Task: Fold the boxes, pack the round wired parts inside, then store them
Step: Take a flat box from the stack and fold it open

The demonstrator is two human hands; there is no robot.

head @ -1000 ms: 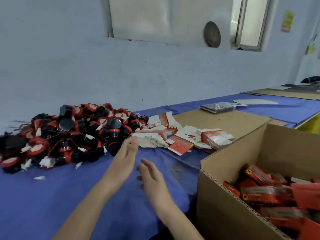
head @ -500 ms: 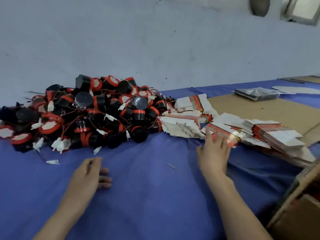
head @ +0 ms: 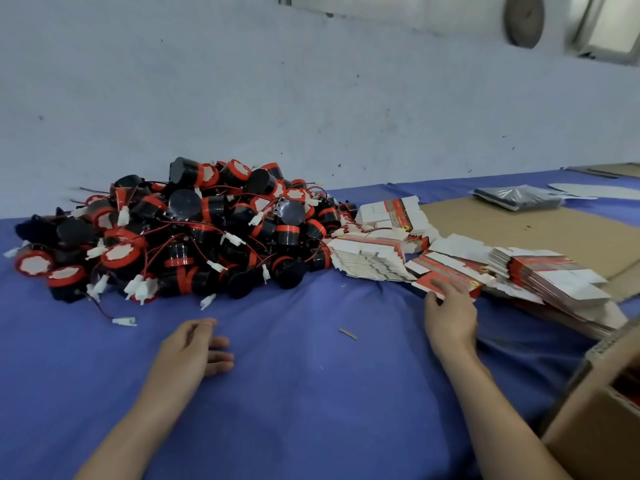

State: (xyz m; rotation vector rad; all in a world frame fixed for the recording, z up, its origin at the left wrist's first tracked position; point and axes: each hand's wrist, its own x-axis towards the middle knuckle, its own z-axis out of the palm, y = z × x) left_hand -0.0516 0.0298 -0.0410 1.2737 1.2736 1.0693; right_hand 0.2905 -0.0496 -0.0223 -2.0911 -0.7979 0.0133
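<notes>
Table: blue cloth, fills the lower frame.
Parts: black-and-red heap with white plugs, centre left, against the wall.
Boxes: flat fanned stacks, centre right, touching the heap's right edge.
Carton: lower right corner, partly out of frame.
Right hand: forearm rises from lower right; fingers nearly straight on the nearest flat box, thumb at its near edge, no closed grip.
Left hand: palm down on the cloth, lower centre left, fingers loosely curled, holding nothing.

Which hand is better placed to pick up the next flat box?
Right. The right hand touches a flat box; the left hand rests on the blue cloth, apart from the boxes.
</notes>
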